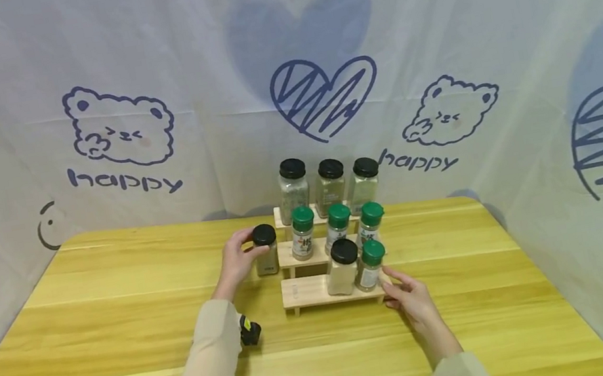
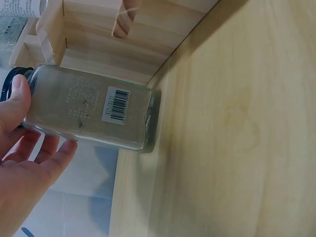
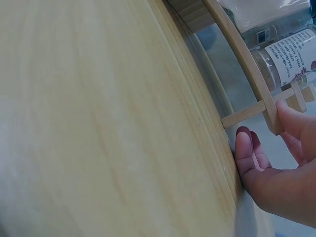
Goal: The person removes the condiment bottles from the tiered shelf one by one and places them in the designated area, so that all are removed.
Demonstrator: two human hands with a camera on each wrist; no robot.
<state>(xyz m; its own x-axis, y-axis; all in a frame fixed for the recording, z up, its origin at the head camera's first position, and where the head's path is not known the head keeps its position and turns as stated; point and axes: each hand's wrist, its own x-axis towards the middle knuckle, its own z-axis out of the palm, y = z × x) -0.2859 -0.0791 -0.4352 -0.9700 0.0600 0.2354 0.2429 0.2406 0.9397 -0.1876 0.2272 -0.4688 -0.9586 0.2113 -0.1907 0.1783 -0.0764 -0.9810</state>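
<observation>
Left wrist: hand (image 2: 24,173) around upright jar (image 2: 84,108)

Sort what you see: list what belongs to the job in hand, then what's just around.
Likely in the job:
black-lidded jar in the left hand;
wooden rack, right hand at its end;
eight jars standing on the rack.

Just there:
wooden table;
printed cloth behind;
black wrist devices.

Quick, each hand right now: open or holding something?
Left hand: holding a square, black-lidded glass jar.
Right hand: touching a pale wooden tiered rack; grip unclear.
</observation>
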